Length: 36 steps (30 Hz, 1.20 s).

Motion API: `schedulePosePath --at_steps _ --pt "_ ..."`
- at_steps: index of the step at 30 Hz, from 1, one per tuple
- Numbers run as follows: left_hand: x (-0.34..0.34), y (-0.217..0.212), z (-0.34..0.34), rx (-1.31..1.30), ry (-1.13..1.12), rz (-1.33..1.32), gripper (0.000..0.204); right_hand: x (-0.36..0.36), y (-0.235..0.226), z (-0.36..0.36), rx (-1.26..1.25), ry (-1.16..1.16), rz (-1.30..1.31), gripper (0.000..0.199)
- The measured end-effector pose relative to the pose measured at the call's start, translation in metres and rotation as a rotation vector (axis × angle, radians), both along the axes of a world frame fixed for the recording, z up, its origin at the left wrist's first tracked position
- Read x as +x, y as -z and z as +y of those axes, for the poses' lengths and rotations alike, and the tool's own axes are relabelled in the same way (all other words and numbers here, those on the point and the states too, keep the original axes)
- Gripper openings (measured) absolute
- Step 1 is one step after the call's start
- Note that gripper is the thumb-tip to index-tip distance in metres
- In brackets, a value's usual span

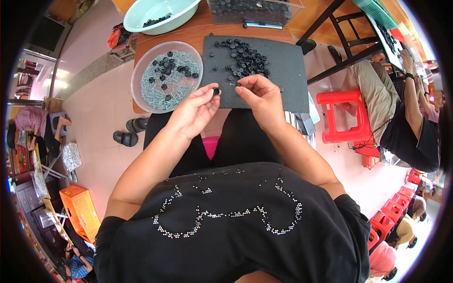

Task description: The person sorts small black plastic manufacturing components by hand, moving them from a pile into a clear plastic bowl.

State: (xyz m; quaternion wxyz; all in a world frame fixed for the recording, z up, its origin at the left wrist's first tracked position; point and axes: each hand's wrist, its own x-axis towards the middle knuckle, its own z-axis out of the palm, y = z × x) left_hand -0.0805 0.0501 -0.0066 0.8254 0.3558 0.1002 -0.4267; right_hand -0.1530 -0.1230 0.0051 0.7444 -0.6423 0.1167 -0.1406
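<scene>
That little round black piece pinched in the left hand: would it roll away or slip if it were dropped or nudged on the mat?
The small black piece looks round and button-like, so on edge it could probably roll; flat, it likely stays put. The left hand pinches it with fingertips alone, suggesting it is light. The dark mat looks matte, and the pile of similar pieces sits unscattered, so sliding seems unlikely.

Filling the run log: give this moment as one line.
left hand: pinches black cap | right hand: fingertips closed, item too small to tell | black mat: pile of caps | clear bowl: left of mat
</scene>
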Motion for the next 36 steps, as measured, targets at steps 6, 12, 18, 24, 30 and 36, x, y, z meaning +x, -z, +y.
schedulePosePath --at_steps 6,12,18,24,30,36 --pt "-0.008 -0.022 0.012 -0.19 -0.006 0.049 0.025 -0.013 -0.015 0.019 0.025 -0.113 -0.066 0.013" --pt "-0.015 -0.029 0.009 -0.187 0.005 0.011 0.022 -0.017 -0.018 0.02 -0.337 -0.08 -0.128 0.015" --pt "-0.014 -0.023 0.009 -0.202 0.036 -0.017 0.022 -0.016 -0.023 0.02 -0.442 -0.061 -0.176 0.015" --pt "-0.016 -0.021 0.008 -0.18 0.043 -0.05 0.022 -0.016 -0.026 0.022 -0.5 -0.062 -0.199 0.016" --pt "-0.02 -0.026 0.006 -0.153 0.051 -0.122 0.024 -0.014 -0.024 0.022 -0.591 -0.018 -0.264 0.017" --pt "-0.023 -0.034 0.006 -0.05 0.033 -0.206 0.028 -0.015 -0.018 0.022 -0.509 -0.013 -0.236 0.019"
